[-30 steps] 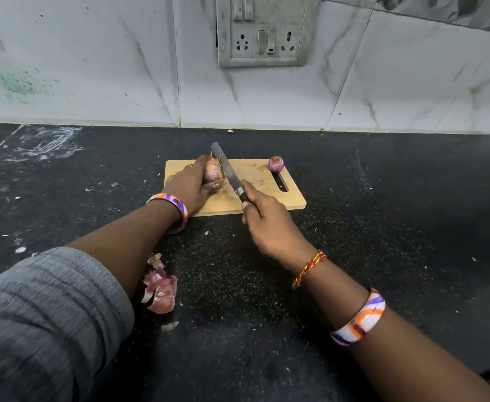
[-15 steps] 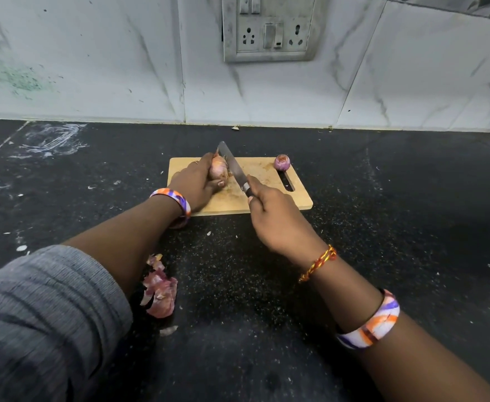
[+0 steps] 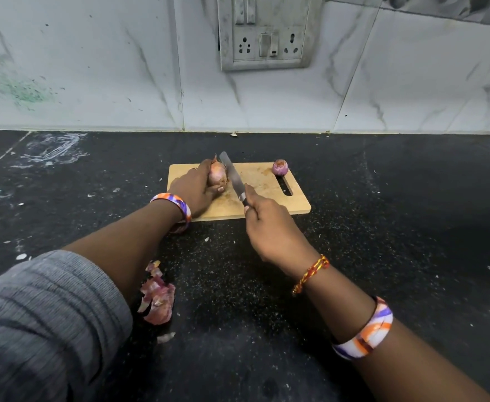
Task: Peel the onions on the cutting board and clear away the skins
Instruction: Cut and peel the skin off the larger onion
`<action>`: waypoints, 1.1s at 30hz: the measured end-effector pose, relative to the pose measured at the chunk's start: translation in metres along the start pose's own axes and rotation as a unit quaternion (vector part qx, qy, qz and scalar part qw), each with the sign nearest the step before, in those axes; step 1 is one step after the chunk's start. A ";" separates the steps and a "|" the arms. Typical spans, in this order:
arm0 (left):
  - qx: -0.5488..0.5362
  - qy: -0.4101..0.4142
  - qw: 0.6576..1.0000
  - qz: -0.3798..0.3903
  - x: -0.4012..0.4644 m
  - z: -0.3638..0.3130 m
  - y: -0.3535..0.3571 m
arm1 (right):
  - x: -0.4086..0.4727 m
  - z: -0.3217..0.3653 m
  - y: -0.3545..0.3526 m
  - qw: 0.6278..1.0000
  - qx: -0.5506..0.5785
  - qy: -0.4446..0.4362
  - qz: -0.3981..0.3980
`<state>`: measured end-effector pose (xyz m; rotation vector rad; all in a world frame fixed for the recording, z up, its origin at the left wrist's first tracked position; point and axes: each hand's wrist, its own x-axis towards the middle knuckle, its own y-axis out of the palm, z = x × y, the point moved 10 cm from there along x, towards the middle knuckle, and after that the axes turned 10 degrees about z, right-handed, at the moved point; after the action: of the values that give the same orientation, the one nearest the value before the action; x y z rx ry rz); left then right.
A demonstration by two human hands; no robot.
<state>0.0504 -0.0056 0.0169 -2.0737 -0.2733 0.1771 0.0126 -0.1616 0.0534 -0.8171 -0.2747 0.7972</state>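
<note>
A wooden cutting board (image 3: pixel 269 204) lies on the black counter. My left hand (image 3: pixel 193 188) grips an unpeeled onion (image 3: pixel 218 174) at the board's left part. My right hand (image 3: pixel 269 227) grips the handle of a knife (image 3: pixel 233 177); its blade runs just right of the onion, touching or nearly touching its side. A second, peeled purple onion (image 3: pixel 280 167) sits at the board's far right corner, beside the handle slot. A pile of pink onion skins (image 3: pixel 158 297) lies on the counter near me, partly under my left forearm.
The black counter (image 3: pixel 397 227) is speckled with crumbs and white smears at the left. A tiled wall with a switch and socket panel (image 3: pixel 264 33) stands close behind the board. A small skin scrap (image 3: pixel 165 337) lies below the pile.
The knife blade has stayed against the onion's right side, shifting slightly. My view has moved a little; both hands keep their holds.
</note>
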 end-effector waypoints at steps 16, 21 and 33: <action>0.008 0.024 0.999 -0.027 -0.002 0.001 -0.004 | 0.017 0.014 0.002 0.995 -0.094 0.006 0.036; -0.031 0.011 0.998 -0.044 0.004 0.002 -0.006 | 0.015 0.006 -0.004 0.995 -0.086 0.026 0.041; -0.031 -0.016 0.998 -0.046 0.001 -0.001 -0.004 | 0.008 -0.028 -0.026 0.983 0.160 0.088 -0.016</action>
<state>0.0514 -0.0040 0.0206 -2.1165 -0.3985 0.1481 0.0459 -0.1816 0.0531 -0.5741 -0.0003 0.7114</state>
